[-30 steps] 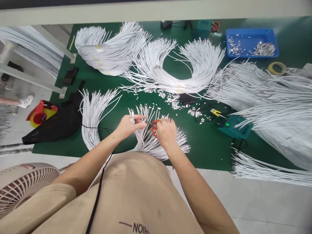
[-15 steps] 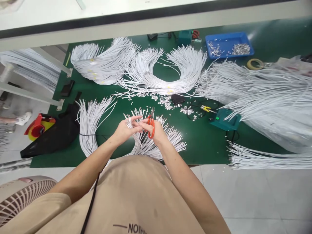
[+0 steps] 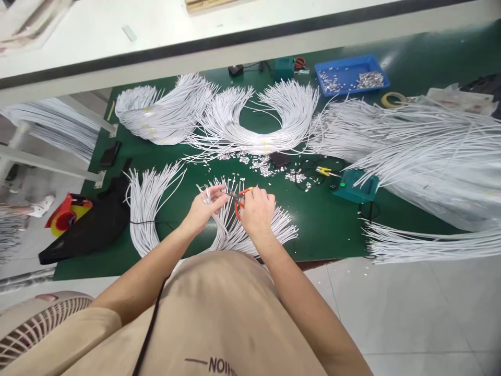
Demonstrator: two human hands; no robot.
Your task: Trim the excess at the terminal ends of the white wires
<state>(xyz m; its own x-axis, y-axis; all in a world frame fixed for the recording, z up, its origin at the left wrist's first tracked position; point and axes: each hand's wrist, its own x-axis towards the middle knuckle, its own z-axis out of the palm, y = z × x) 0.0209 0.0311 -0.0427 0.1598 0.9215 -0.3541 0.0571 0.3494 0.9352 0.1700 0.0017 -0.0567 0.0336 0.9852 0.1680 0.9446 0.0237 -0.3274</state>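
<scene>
My left hand (image 3: 201, 211) is closed around the ends of a few white wires, fingertips pinched together. In my right hand (image 3: 259, 211) is a pair of scissors (image 3: 237, 211) with orange-red handles. Its blades point left, at the fingertips of my left hand; whether they touch a wire there is too small to tell. Below both hands lies a curved bundle of white wires (image 3: 235, 236), its tips fanned out to the right and away from me. Another arm of white wires (image 3: 141, 209) rises to the left of my left hand.
Small silvery pieces (image 3: 263, 165) are scattered past my hands on the green table (image 3: 321, 237). Farther back lie more wire bundles (image 3: 270, 137) and a blue tray (image 3: 352, 94). A green device (image 3: 355, 187) stands at right. A white shelf (image 3: 156, 31) overhangs the back.
My right hand has turned over, swinging the scissors from pointing away from me to pointing left at my left hand. My left hand has hardly moved. The camera view has shifted slightly.
</scene>
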